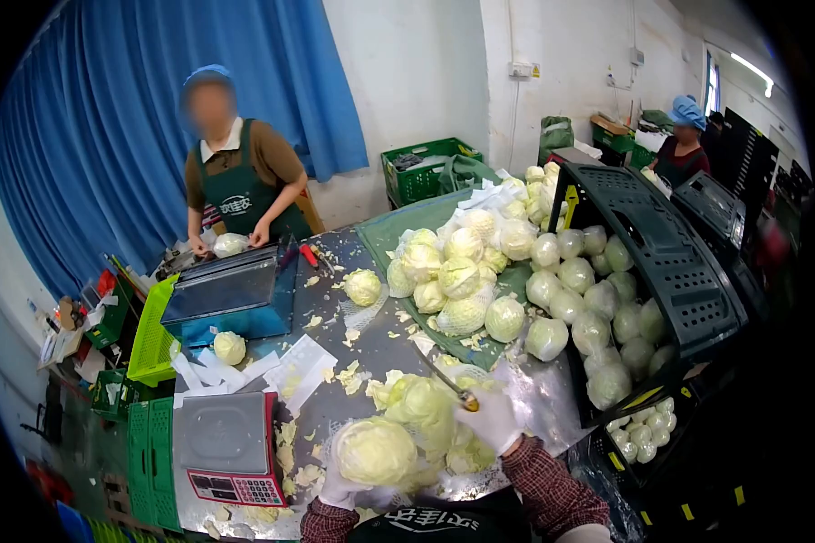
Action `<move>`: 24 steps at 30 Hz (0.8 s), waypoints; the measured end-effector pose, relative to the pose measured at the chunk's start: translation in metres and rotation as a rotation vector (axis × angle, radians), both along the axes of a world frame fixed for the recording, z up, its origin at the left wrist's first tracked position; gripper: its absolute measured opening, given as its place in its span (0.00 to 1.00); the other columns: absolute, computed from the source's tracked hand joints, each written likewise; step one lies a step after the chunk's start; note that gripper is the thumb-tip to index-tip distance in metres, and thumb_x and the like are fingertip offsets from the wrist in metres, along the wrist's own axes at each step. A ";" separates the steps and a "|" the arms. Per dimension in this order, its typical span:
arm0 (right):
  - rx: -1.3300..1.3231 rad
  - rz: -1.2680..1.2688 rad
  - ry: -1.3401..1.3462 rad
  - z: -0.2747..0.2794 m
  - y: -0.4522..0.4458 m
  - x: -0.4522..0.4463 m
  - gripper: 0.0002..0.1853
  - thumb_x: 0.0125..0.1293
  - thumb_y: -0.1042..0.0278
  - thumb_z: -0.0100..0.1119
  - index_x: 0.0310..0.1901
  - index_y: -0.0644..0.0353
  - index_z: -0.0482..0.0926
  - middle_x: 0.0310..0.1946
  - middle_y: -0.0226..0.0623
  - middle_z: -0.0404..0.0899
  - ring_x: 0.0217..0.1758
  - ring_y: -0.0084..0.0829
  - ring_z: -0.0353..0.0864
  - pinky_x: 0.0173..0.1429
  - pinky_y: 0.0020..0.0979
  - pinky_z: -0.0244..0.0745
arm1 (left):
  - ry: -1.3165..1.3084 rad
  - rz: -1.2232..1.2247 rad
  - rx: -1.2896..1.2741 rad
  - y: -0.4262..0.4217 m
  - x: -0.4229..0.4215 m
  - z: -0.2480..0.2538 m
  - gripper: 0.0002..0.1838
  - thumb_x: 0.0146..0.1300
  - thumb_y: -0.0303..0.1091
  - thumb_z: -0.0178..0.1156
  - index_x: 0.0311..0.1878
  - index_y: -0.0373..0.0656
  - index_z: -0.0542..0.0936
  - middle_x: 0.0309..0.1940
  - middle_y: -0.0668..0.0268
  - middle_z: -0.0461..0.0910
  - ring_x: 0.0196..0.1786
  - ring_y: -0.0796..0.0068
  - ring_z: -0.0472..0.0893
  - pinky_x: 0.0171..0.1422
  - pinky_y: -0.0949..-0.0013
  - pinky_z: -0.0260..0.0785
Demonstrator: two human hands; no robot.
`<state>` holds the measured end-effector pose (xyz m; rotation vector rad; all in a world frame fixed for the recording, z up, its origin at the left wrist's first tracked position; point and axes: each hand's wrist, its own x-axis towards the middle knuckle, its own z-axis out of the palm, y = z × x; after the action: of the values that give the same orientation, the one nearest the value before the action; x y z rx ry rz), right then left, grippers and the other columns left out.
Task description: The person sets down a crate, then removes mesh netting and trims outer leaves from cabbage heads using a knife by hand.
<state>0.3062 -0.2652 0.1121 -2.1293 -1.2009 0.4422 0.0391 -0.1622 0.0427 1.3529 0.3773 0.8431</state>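
Note:
My left hand [339, 485], in a white glove, is wrapped round the side of a pale cabbage [376, 451] low in front of me. My right hand [493, 418], also gloved, grips a knife [444, 376] by its handle; the thin blade points up and left, away from the held cabbage. Between the hands, loose green outer leaves and other cabbage [423, 409] lie on the metal table, partly in white foam netting. Leaf scraps [349, 376] are scattered around. A single trimmed cabbage [362, 287] sits farther off beside netting.
A red-edged scale [226, 439] stands at left, near a blue wrapping machine [226, 299] where a co-worker [244, 181] handles a cabbage. Heaped cabbages [462, 276] cover a green cloth. At right, a tipped dark crate [666, 262] holds wrapped cabbages [591, 330].

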 end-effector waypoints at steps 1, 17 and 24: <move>0.004 0.007 -0.009 -0.003 -0.002 0.000 0.18 0.55 0.51 0.66 0.34 0.61 0.81 0.29 0.39 0.82 0.27 0.27 0.80 0.33 0.28 0.73 | -0.065 -0.018 -0.182 0.001 0.003 0.004 0.60 0.27 0.29 0.81 0.69 0.42 0.58 0.62 0.58 0.69 0.65 0.60 0.71 0.69 0.56 0.65; 0.277 0.414 0.206 -0.004 0.002 -0.070 0.34 0.53 0.51 0.72 0.60 0.55 0.73 0.58 0.40 0.72 0.50 0.37 0.79 0.52 0.31 0.75 | 0.082 0.198 -0.075 -0.006 0.012 0.029 0.53 0.34 0.20 0.78 0.66 0.41 0.59 0.59 0.59 0.69 0.61 0.65 0.72 0.64 0.62 0.70; 0.302 0.388 0.226 -0.024 0.007 -0.050 0.22 0.51 0.65 0.70 0.49 0.59 0.79 0.38 0.39 0.77 0.41 0.37 0.78 0.48 0.30 0.72 | 0.107 0.245 -0.029 -0.005 0.015 0.026 0.53 0.33 0.22 0.79 0.66 0.41 0.59 0.58 0.58 0.69 0.61 0.65 0.72 0.65 0.62 0.69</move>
<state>0.2566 -0.2586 0.0879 -1.5499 -1.4475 0.6090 0.0545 -0.1677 0.0691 1.3454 0.6462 0.9654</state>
